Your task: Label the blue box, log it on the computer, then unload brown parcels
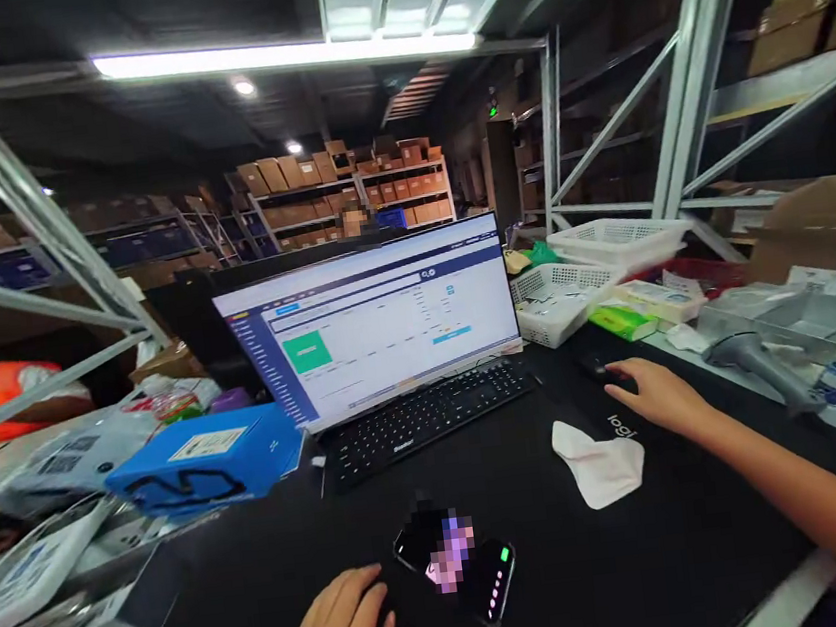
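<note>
Nearest, my left fingers (353, 588) are loosely curved and slightly parted, holding nothing, just left of a lit phone (456, 569) on the black-topped bench (278, 546). Farther right, my right fingers (627, 368) are part-bent at a black mouse (594, 368); how firmly they grip, I cannot tell. Between lies a white cloth (599, 464); keyboard (431, 423) and monitor (381, 328) stand beyond.

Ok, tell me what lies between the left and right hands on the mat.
In the head view: the lit phone, then a white piece of paper or cloth.
</note>
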`<state>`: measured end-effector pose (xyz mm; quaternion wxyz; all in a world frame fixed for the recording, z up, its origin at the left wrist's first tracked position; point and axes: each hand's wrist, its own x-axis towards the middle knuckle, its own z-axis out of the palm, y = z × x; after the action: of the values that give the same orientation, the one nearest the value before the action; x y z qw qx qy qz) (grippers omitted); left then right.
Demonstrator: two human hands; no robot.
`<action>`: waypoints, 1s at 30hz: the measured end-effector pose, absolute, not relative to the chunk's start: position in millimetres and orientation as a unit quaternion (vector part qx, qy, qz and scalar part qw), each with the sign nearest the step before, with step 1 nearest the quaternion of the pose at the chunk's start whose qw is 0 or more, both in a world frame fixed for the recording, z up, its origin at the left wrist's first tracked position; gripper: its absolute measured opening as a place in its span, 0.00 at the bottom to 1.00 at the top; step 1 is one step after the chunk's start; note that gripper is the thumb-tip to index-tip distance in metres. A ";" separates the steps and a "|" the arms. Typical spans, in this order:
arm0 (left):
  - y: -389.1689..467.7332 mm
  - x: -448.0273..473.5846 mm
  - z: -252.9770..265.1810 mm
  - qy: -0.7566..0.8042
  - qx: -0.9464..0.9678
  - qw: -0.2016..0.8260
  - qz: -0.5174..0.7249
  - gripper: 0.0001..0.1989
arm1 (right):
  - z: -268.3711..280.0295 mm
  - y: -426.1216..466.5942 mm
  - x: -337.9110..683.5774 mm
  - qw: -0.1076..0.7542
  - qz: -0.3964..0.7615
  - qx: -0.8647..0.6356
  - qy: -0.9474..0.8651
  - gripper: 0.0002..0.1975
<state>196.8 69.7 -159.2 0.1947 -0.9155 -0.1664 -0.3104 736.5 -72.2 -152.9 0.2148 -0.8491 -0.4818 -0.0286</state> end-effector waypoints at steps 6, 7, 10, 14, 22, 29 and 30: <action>173.6 257.0 -160.4 -0.272 -0.910 0.124 -0.286 0.14 | -194.4 -35.7 794.2 0.166 -0.121 -0.857 -0.473 0.28; 187.3 264.4 -162.3 -0.300 -0.904 0.113 -0.284 0.15 | -202.0 -27.2 800.7 0.172 -0.121 -0.855 -0.475 0.30; 215.1 277.8 -174.5 -0.356 -0.877 0.099 -0.307 0.16 | -224.5 -6.1 818.1 0.219 -0.096 -0.848 -0.474 0.31; 231.3 279.5 -204.8 -0.363 -0.851 0.121 -0.359 0.18 | -253.2 12.0 838.2 0.289 -0.095 -0.812 -0.498 0.31; 237.4 276.6 -231.9 -0.392 -0.849 0.147 -0.323 0.23 | -251.0 24.5 835.2 0.267 -0.096 -0.809 -0.514 0.31; 242.8 277.0 -240.3 -0.442 -0.848 0.143 -0.254 0.32 | -239.6 18.1 823.5 0.234 -0.097 -0.824 -0.506 0.33; 242.7 277.7 -240.7 -0.453 -0.847 0.135 -0.242 0.34 | -240.4 16.6 823.5 0.231 -0.098 -0.824 -0.508 0.34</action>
<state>277.7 242.7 -240.7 0.1353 -0.8473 -0.4532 -0.2418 823.5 16.6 -240.4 0.2313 -0.8242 -0.5075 -0.0980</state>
